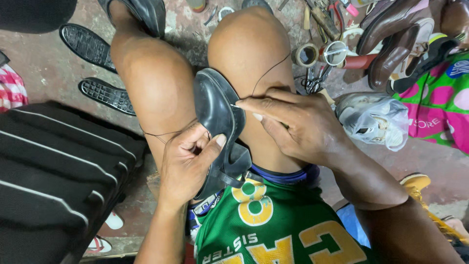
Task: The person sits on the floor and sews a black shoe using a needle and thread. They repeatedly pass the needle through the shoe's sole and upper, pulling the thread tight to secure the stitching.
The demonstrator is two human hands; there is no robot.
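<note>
A black shoe [217, 122] is wedged between the person's knees, sole edge up. The left hand [188, 164] clamps its heel end and pulls a thread [166, 133] taut; the right hand [293, 124] pinches a needle [235, 105] at the rim. A firm knee grip and steady thread tension would likely keep stitches even. Loose soles [105, 93] lie on the floor [39, 63].

A stained concrete floor [44, 68] strewn with black soles [88, 45], brown shoes [391, 36] and tape rolls [307, 55], beside a black ribbed case [53, 171].
</note>
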